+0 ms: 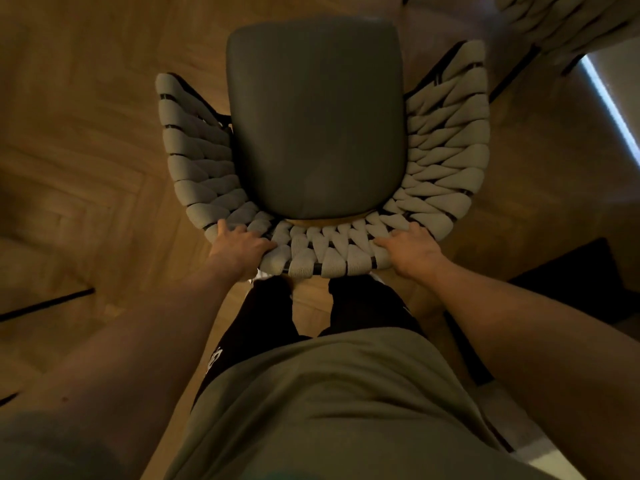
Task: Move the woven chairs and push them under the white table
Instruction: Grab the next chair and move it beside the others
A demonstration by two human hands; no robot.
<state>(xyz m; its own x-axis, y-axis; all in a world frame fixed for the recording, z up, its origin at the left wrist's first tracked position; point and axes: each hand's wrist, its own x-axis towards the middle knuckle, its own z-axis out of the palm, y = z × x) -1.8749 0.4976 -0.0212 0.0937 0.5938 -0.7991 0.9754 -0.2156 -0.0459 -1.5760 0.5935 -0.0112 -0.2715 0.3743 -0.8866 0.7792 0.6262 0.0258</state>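
A woven chair stands right in front of me, seen from above, with a dark grey seat cushion and a curved backrest of thick pale woven straps. My left hand grips the top rail of the backrest on its left side. On the right side of the same rail, my right hand holds on too. A second woven chair shows at the top right, blurred. The white table edge appears at the right, partly cut off.
The floor is wooden herringbone parquet. A dark rug or mat lies at the right near my feet. A thin dark bar crosses the floor at the left. My legs stand just behind the chair.
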